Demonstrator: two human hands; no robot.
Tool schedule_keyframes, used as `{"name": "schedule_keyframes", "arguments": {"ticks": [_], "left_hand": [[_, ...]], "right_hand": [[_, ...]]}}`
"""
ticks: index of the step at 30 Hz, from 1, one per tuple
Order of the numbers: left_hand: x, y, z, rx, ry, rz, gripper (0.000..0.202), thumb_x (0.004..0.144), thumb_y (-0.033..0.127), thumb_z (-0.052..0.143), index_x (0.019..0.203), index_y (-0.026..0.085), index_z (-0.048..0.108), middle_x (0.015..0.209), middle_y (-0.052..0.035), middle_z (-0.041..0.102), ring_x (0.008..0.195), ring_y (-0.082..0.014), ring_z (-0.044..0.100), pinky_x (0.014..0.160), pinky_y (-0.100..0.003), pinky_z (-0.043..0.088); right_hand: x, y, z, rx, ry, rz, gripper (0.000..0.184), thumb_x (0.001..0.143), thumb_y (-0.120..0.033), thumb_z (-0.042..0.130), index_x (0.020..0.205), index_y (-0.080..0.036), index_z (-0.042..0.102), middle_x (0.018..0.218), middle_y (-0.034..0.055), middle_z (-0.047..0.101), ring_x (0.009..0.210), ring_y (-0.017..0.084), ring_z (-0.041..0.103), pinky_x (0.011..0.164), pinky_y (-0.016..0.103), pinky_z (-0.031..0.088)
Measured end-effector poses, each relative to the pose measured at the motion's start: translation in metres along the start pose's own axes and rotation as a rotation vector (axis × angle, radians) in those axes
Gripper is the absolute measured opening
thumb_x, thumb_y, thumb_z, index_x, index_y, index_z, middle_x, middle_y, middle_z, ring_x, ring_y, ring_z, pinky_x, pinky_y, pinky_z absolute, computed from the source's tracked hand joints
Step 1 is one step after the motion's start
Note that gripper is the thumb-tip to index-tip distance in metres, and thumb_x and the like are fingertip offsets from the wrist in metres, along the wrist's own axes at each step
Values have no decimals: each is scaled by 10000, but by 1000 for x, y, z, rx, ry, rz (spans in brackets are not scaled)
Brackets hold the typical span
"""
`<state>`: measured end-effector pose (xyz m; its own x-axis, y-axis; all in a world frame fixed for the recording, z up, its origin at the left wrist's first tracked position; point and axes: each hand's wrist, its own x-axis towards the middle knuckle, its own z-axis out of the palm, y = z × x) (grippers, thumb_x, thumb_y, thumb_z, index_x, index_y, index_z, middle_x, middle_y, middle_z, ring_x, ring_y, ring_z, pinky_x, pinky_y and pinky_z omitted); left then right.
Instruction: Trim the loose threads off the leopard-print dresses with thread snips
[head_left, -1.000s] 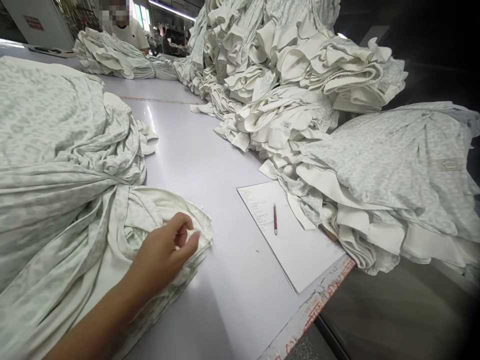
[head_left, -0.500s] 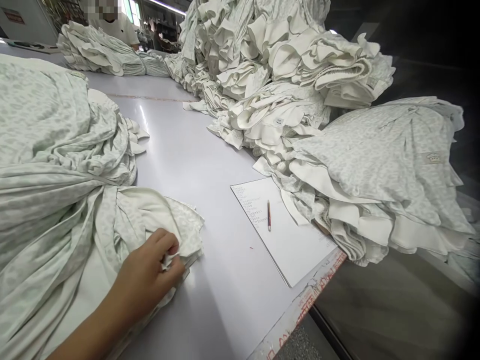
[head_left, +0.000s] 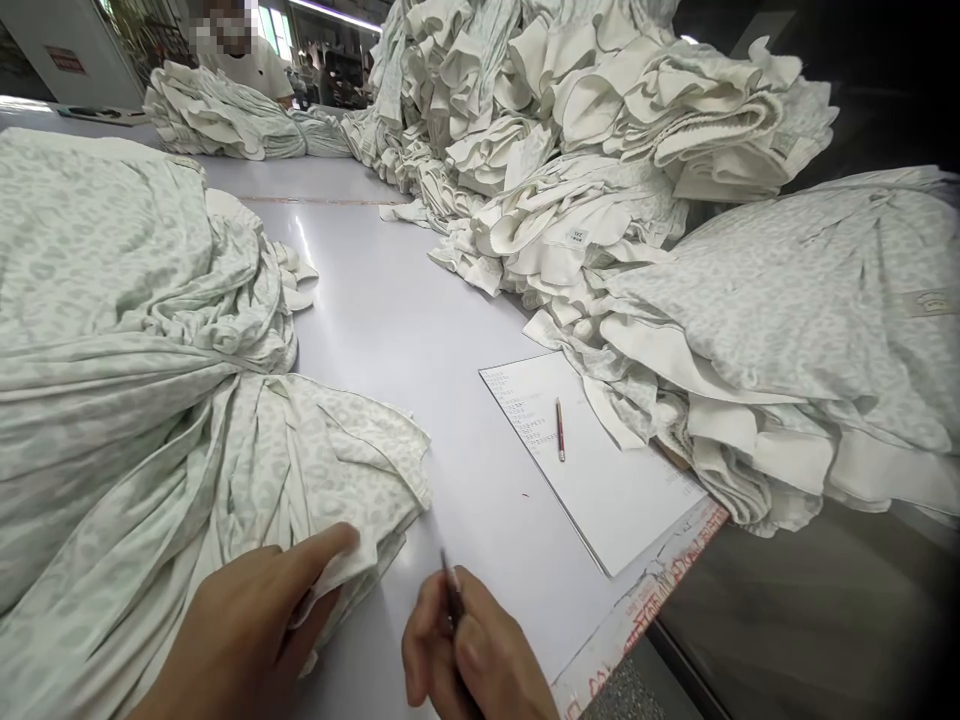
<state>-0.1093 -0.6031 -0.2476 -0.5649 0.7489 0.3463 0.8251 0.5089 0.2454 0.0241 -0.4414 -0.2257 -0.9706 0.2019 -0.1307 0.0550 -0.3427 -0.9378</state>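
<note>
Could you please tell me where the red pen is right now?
The red pen lies on the white sheet, right of centre in the head view, beside the fabric stack and beyond the right hand.

A pen [head_left: 559, 430] lies on the sheet [head_left: 622, 500], fabric bundle [head_left: 135, 350] left, garment stacks [head_left: 787, 330] right.

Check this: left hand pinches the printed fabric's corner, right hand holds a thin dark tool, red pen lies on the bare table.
One thing is wrong: the head view shows the red pen lying on the sheet of paper, not the bare table. The left hand does pinch the printed fabric's corner and the right hand holds a thin dark tool.
</note>
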Motion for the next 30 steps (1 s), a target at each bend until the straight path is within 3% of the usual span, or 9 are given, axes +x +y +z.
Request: {"name": "schedule_keyframes", "arguments": {"ticks": [7,10,14,20,24,27,30], "left_hand": [[-6,-2,-4,-140,43,64,191,888,187,449,1049,285,425,725,32,709,584,-150,675,582,-221,475],[-4,0,-6,-174,51,58,179,888,184,445,1033,286,422,692,44,689,566,-141,661,562,-212,467],[-4,2,-8,-185,80,47,146,906,203,424,1020,294,430,682,42,677,600,-152,668,582,-217,471],[-8,-1,-8,-245,90,13,126,900,231,458,1005,301,459,703,46,684,604,-140,665,580,-203,475],[-8,3,-8,-330,48,-76,133,866,242,540,981,295,501,697,61,684,567,-121,642,546,-191,466],[-2,11,-12,-534,-20,-280,68,904,325,516,956,282,530,691,69,655,590,-115,617,561,-194,458],[3,16,-18,-775,-87,-464,177,929,418,464,922,264,553,677,59,602,664,-132,615,595,-207,454]], "right_hand": [[17,21,7,-404,51,-58,362,906,-534,505,760,-204,529,618,-35,451,566,117,409,518,223,331],[21,18,9,-455,-10,-53,305,931,-455,476,753,-208,495,614,-40,433,563,117,408,530,224,323],[24,10,13,-509,2,-20,266,942,-406,476,768,-208,508,624,-33,471,584,125,455,556,225,335],[25,12,13,-466,-19,-39,296,952,-429,447,768,-207,512,605,-35,459,555,122,441,549,224,345],[24,13,10,-453,-26,-53,292,945,-452,458,799,-206,517,622,-34,460,571,127,449,547,225,343],[24,11,10,-467,-16,-60,274,960,-421,447,797,-207,502,622,-42,442,575,122,439,539,222,328],[26,9,13,-592,16,-131,206,955,-384,483,843,-217,527,638,-52,437,568,115,425,534,224,302]]}}
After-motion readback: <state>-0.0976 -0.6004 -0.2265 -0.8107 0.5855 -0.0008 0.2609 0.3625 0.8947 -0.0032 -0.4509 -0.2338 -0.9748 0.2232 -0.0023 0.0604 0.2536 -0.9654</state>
